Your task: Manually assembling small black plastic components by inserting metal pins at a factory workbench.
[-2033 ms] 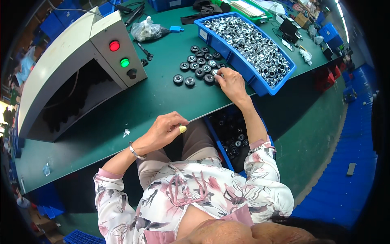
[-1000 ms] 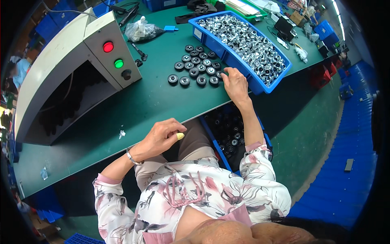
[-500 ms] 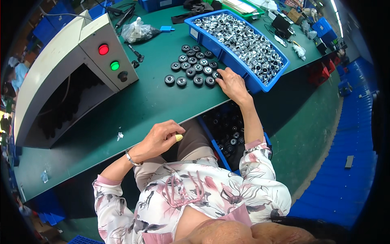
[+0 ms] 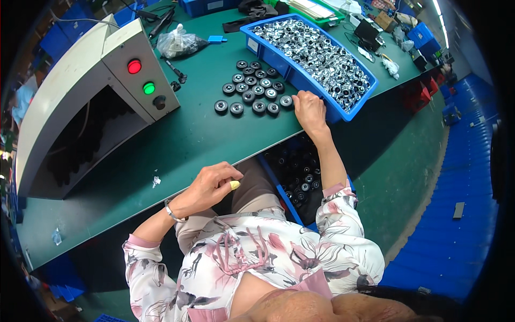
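Small black wheels with silvery centres (image 4: 258, 107) lie in loose rows on the green tabletop (image 4: 188, 139). My right hand (image 4: 310, 111) is beside the rightmost wheel (image 4: 286, 101), close to the near corner of a blue tray (image 4: 351, 117). Its fingers are bent close together, and nothing shows in them; the fingertips are partly hidden. At the table's front edge, above my lap, hovers my left hand (image 4: 212, 185). Its fingers are loosely curved with the thumb apart, holding nothing. A yellow cover wraps the thumb tip (image 4: 234, 185).
Shiny metal parts (image 4: 316, 53) fill the blue tray. A beige machine (image 4: 59, 91) with red and green lights stands on the left. Below the table edge, a blue bin (image 4: 281, 189) holds more black wheels. A plastic bag (image 4: 179, 43) lies farther back.
My right hand has shifted off the rightmost wheel toward the tray, leaving that wheel fully visible on the table. My left hand stays nearly still. The whole view has shifted slightly.
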